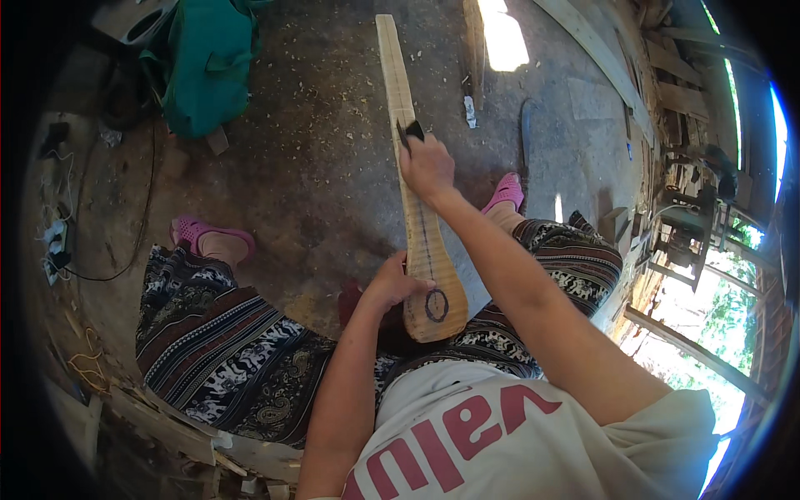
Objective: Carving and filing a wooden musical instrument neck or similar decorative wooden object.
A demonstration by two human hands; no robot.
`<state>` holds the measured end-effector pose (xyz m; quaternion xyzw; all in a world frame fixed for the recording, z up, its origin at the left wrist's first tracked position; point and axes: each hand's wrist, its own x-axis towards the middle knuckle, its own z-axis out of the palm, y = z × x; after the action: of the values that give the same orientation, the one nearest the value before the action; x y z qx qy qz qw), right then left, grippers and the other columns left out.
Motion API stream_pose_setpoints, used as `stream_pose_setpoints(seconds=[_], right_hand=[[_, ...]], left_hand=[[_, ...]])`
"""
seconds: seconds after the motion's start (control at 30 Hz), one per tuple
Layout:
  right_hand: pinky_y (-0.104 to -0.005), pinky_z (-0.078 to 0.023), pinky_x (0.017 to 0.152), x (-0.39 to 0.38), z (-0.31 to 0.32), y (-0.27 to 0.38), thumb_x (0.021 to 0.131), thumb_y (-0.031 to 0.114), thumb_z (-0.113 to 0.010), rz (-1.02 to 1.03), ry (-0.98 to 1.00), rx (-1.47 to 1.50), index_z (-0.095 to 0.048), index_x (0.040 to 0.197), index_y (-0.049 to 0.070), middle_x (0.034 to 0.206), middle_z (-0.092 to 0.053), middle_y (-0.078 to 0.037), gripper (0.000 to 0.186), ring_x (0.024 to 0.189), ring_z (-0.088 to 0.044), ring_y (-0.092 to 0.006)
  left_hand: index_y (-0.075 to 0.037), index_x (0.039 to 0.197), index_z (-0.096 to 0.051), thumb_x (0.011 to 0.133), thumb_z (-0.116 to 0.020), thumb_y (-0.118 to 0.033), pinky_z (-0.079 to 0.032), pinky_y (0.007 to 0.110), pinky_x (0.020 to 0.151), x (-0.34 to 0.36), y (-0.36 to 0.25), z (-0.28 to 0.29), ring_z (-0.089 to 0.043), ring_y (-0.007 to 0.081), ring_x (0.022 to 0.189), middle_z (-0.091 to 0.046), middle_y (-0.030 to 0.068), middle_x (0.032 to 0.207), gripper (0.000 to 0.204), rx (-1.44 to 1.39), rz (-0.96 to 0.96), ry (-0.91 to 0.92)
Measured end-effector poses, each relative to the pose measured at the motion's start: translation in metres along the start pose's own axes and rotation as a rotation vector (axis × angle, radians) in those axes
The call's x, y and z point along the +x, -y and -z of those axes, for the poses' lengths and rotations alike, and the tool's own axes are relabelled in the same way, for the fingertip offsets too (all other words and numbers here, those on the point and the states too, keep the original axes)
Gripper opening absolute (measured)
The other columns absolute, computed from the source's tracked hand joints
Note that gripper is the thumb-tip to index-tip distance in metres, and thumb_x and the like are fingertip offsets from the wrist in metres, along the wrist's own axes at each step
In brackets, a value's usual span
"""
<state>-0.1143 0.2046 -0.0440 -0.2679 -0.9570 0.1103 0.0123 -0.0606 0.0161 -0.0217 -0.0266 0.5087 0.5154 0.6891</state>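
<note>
A long pale wooden blank [433, 258], shaped like a stringed instrument with a narrow neck and a wider rounded body, slants away from my lap. On its wide end is a dark drawn oval, and a dark line runs up its middle. My left hand [393, 281] grips the left edge of the wide part, thumb on top near the oval. My right hand [428, 169] is closed around a small black tool [412, 132] at the neck, where a pencilled cross line shows. The fingers hide most of the tool, so its kind is unclear.
Wood shavings lie on the dark floor [325, 100]. A green bag [208, 67] stands at the far left. A curved dark blade-like tool [526, 133] and long boards [600, 58] lie to the right. Cables and a socket strip [57, 242] are at the left edge.
</note>
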Motion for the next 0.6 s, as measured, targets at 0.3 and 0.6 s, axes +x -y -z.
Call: stream_pose_setpoints(seconds=[0.3, 0.6], right_hand=[[-0.0455, -0.049, 0.064, -0.133, 0.048, 0.014, 0.083, 0.017, -0.064, 0.093, 0.038, 0.139, -0.065, 0.103, 0.009, 0.086, -0.057, -0.015, 0.022, 0.081, -0.060, -0.0349], [-0.0488, -0.049, 0.072, -0.039, 0.006, 0.011, 0.088, 0.026, -0.059, -0.047, 0.070, 0.097, -0.064, 0.100, 0.007, 0.093, -0.060, -0.019, 0.023, 0.086, -0.061, -0.0387]], left_hand=[[0.003, 0.131, -0.044, 0.070, -0.077, 0.003, -0.045, 0.035, 0.097, -0.010, -0.005, -0.001, -0.059, 0.0232, 0.111, -0.062, 0.0149, 0.116, 0.070, 0.045, 0.014, -0.013], [0.001, 0.131, -0.044, 0.071, -0.076, 0.006, -0.045, 0.037, 0.096, -0.002, 0.007, 0.006, -0.060, 0.0236, 0.107, -0.062, 0.0143, 0.114, 0.068, -0.052, 0.032, -0.027]])
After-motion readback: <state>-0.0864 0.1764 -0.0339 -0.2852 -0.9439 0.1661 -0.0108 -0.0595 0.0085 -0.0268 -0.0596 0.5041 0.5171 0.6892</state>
